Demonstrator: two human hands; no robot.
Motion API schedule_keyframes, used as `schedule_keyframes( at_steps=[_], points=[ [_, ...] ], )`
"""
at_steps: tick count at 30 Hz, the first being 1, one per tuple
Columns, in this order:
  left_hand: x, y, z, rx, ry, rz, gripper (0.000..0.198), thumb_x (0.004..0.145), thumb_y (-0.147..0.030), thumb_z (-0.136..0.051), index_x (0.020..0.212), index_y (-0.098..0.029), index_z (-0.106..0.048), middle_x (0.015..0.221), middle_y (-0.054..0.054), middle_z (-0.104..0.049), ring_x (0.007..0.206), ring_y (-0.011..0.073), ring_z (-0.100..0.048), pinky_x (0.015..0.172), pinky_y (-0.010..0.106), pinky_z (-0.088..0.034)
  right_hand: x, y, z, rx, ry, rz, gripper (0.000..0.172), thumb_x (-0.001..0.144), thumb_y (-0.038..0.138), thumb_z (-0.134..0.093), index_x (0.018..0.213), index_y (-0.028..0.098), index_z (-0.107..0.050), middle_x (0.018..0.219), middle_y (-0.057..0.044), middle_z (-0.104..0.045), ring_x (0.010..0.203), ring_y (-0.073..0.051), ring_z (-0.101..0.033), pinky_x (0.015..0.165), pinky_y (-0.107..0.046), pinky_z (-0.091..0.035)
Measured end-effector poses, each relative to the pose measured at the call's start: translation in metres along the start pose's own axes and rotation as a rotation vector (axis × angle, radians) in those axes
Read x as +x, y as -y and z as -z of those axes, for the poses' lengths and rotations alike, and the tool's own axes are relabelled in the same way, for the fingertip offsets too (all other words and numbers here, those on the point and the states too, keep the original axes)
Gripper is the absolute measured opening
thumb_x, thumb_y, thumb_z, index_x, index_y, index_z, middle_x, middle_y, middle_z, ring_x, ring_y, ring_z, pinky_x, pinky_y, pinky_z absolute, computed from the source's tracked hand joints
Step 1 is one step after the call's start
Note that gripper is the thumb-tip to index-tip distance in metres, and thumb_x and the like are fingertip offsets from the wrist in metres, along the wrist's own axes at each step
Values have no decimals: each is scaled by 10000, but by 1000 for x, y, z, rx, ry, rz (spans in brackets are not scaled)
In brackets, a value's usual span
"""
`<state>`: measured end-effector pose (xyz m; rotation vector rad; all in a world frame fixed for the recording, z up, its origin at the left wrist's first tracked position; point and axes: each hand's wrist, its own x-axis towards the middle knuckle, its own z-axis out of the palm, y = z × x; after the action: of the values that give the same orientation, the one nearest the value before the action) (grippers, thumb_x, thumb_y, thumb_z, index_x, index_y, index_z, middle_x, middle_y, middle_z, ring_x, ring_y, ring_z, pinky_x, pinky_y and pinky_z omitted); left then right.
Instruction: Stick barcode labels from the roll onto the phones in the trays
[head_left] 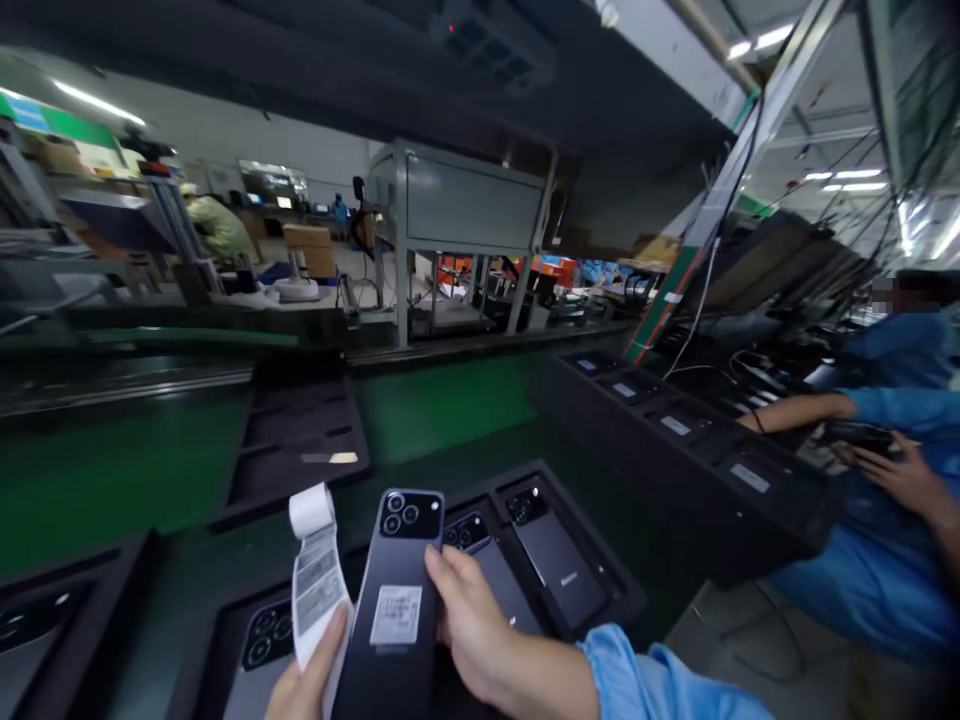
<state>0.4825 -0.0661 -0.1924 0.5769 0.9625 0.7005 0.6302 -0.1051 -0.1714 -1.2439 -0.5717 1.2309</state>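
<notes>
The right hand grips a black smartphone, whose lower end the frame cuts off. The left hand, also cut off, pinches a curling label strip. A black tray holding phones lies just beyond the right hand.

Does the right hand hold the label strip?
No, the right hand grips the black smartphone; the white label strip is in the left hand.

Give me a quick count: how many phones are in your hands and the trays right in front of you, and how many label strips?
Held phone: 1
Tray phones: 4
Label strip: 1
Total: 6
</notes>
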Motion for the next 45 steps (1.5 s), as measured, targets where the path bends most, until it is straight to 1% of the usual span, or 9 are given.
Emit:
schedule_keyframes(
  at_steps=[3, 9, 14, 21, 25, 30, 34, 39, 45],
  points=[
    [-16, -14, -6, -58, -26, -16, 427, 730, -386, -719, 1078, -165, -611, 1001, 84, -652, 1042, 278, -569, 822, 318, -527, -7, 11, 6, 41, 17, -113, 641, 604, 687, -664, 933, 162, -500, 792, -55, -619, 690, -209, -611, 566, -310, -486],
    [-13, -39, -4, -189, -213, -314, 336, 816, -269, -632, 1097, -96, -570, 903, 121, -637, 800, 199, -633, 728, 295, -551, -3, 19, 27, -97, 188, -214, 553, 676, 465, -729, 1088, 179, -495, 827, -35, -626, 705, -178, -606, 549, -244, -474],
    [-10, -37, 3, -133, -123, -352, 418, 773, -301, -691, 1100, -83, -552, 798, 89, -620, 659, 154, -601, 654, 250, -527, 4, 12, 25, -324, 346, -260, 710, 760, 418, -644, 1352, 224, -305, 769, -6, -608, 676, -146, -591, 490, -171, -414],
    [-12, -34, 2, -60, -22, -437, 322, 822, -293, -611, 1058, -80, -556, 736, 79, -609, 600, 131, -556, 602, 215, -457, 29, 4, 27, -560, 572, -165, 763, 809, 308, -548, 1442, 171, -144, 728, 7, -583, 588, -128, -557, 457, -202, -458],
    [-10, -35, 2, -68, -4, -400, 277, 816, -276, -578, 1006, -74, -574, 719, 82, -607, 581, 140, -550, 577, 222, -444, 37, 6, 38, -734, 546, -52, 666, 814, 251, -539, 1406, 108, -269, 730, -8, -584, 574, -137, -565, 479, -246, -488],
    [-11, -32, 1, -57, 70, -312, 291, 809, -233, -524, 1031, -53, -575, 787, 132, -625, 619, 182, -584, 612, 275, -475, 35, 25, 35, -1021, 329, 731, 184, 884, 203, -511, 991, 153, -652, 869, -67, -644, 797, -186, -591, 757, -348, -476],
    [-17, -29, -9, -110, 197, -95, 368, 729, -137, -543, 1083, -42, -568, 905, 172, -637, 815, 264, -624, 772, 373, -493, 25, 44, 17, -1006, 318, 1039, 178, 907, 138, -492, 1004, 156, -640, 896, -68, -628, 831, -173, -566, 751, -323, -472],
    [-21, -30, -25, -109, 265, 31, 350, 696, -144, -615, 1038, -72, -600, 910, 151, -649, 875, 274, -623, 791, 353, -485, 25, 46, 4, -992, 458, 969, 250, 913, 193, -489, 1141, 158, -586, 1102, -105, -540, 1045, -221, -480, 868, -380, -451],
    [-26, -17, -29, 24, 246, 184, 431, 622, -280, -765, 990, -104, -627, 909, 123, -665, 864, 277, -631, 751, 307, -495, 30, 43, 6, -980, 449, 711, 264, 899, 215, -528, 1147, 150, -591, 1144, -91, -521, 1058, -193, -492, 943, -345, -432]
  ],
)
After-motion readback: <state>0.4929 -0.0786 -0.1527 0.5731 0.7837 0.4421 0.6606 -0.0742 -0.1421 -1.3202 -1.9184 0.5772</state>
